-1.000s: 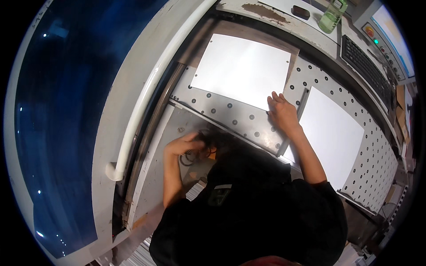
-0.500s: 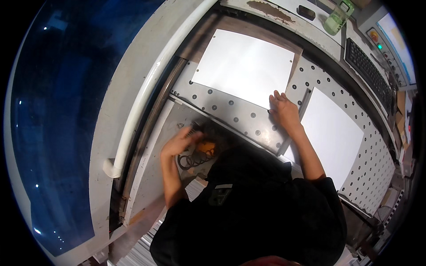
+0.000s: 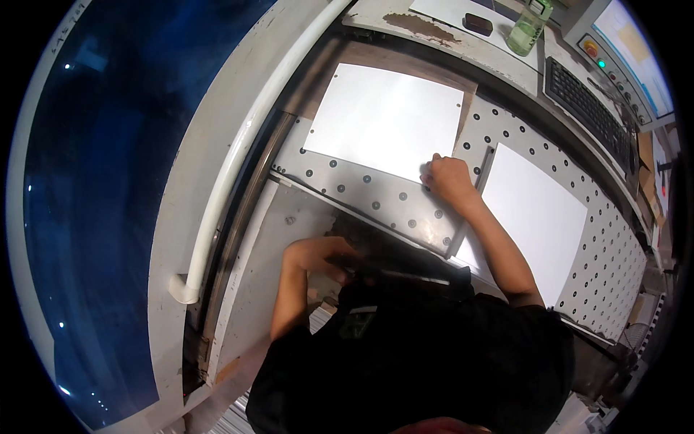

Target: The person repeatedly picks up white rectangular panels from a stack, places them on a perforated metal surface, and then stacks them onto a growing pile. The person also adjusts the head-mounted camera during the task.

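Note:
A white sheet (image 3: 387,119) with small dark dots near its corners lies over the far end of the perforated metal table. My right hand (image 3: 446,177) is at its near right corner, fingers curled in and touching that corner. What the fingertips pinch, if anything, is hidden behind the hand. Low in front of my body, below the table edge, is my left hand (image 3: 329,253), bent at the wrist. Motion and shadow blur its fingers. Just right of it, a dark strip with a shiny edge (image 3: 416,277) crosses my black shirt; whether the hand touches it cannot be told.
A second white sheet (image 3: 538,210) lies to the right, beside a grey metal bar (image 3: 473,199). A white rail (image 3: 230,173) and blue panel (image 3: 108,217) stand left. Along the far right are a keyboard (image 3: 589,108), green bottle (image 3: 528,29) and control panel (image 3: 614,69).
My right hand's fingers have curled in at the sheet corner, where they were stretched out. My left hand has swung down toward my body, away from the coiled cord and orange thing.

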A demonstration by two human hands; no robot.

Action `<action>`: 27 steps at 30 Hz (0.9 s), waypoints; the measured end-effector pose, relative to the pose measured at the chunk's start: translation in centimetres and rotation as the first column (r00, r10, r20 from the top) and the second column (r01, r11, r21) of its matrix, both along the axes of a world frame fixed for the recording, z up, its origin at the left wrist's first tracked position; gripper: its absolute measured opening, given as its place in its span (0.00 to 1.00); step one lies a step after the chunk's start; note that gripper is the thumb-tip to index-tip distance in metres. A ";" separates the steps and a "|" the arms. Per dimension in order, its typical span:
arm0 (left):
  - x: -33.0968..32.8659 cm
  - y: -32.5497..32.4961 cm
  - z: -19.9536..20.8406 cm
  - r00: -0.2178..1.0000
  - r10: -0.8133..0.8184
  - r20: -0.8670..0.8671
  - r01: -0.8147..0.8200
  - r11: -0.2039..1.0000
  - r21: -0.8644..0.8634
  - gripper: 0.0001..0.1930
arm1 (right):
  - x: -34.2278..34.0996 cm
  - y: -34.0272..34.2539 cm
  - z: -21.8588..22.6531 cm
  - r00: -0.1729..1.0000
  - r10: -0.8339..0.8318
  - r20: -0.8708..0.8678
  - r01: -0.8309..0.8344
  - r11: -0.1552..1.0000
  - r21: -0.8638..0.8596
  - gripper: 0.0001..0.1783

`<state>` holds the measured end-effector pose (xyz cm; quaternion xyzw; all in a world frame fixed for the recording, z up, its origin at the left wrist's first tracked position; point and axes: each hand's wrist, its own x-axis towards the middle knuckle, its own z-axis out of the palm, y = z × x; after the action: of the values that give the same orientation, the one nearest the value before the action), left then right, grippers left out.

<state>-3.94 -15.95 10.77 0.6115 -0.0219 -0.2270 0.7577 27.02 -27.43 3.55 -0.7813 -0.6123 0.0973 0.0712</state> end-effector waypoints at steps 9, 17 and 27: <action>-3.4 0.5 -2.9 0.279 0.944 0.176 -0.861 0.165 0.481 0.25 | -0.4 0.6 -0.7 1.000 -0.008 0.018 0.007 0.999 0.049 0.13; -4.6 0.6 -1.3 0.103 0.962 0.251 -0.841 -0.050 0.539 0.26 | -0.8 0.6 -0.7 0.999 -0.014 0.031 0.013 0.999 0.043 0.12; -6.9 -0.4 2.1 0.305 0.947 0.103 -0.901 0.252 0.354 0.19 | -0.4 0.2 -1.3 0.999 -0.037 -0.002 0.037 0.998 0.059 0.15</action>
<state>-10.86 -16.35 12.92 0.6132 0.4306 0.2211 0.6242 26.57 -27.23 2.22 -0.7900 -0.6004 0.0780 0.0961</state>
